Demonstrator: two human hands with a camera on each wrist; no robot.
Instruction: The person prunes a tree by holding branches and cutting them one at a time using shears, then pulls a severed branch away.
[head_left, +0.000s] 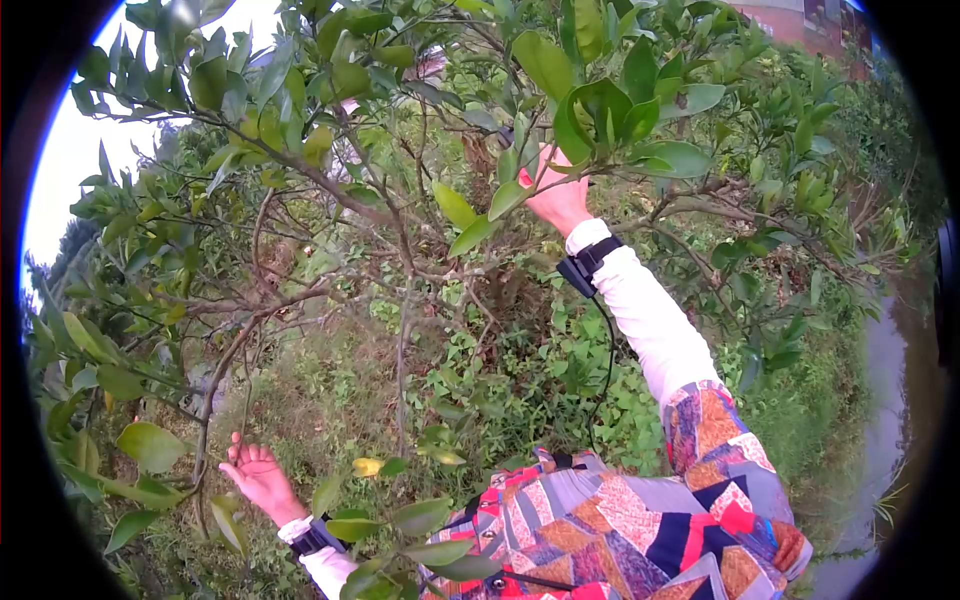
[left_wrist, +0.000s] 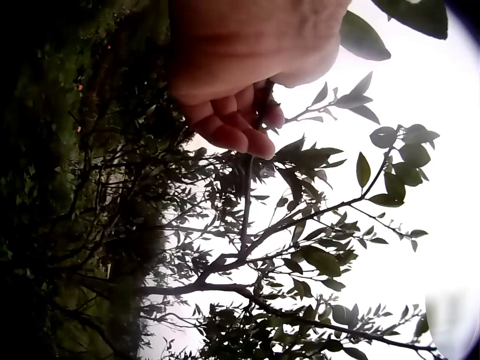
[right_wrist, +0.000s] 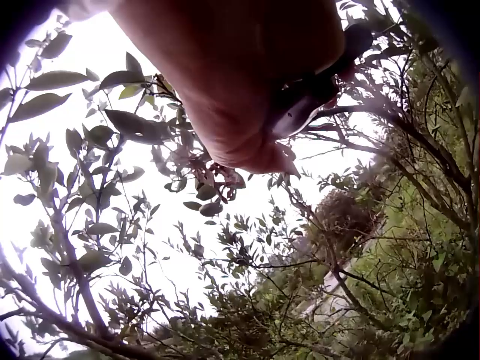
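Observation:
My right hand [head_left: 560, 197] is raised among the upper branches, partly behind broad green leaves [head_left: 600, 115]. It grips pruning shears [right_wrist: 298, 116]; a dark handle and a shiny metal part show beside the palm in the right wrist view, the rest hidden by the hand. Low at the left, my left hand [head_left: 265, 482] is palm up beside a bent branch [head_left: 212, 395]. In the left wrist view its fingers [left_wrist: 229, 135] curl round a thin twig [left_wrist: 247, 199], which runs from the fingers to a forked branch [left_wrist: 217, 266].
Leafy branches [head_left: 330, 185] of the tree spread across the space before me and between my arms. Weeds and vines [head_left: 500, 400] cover the ground below. A cable [head_left: 610, 370] hangs from the right wrist camera. At the far right runs a grey strip of path [head_left: 880, 400].

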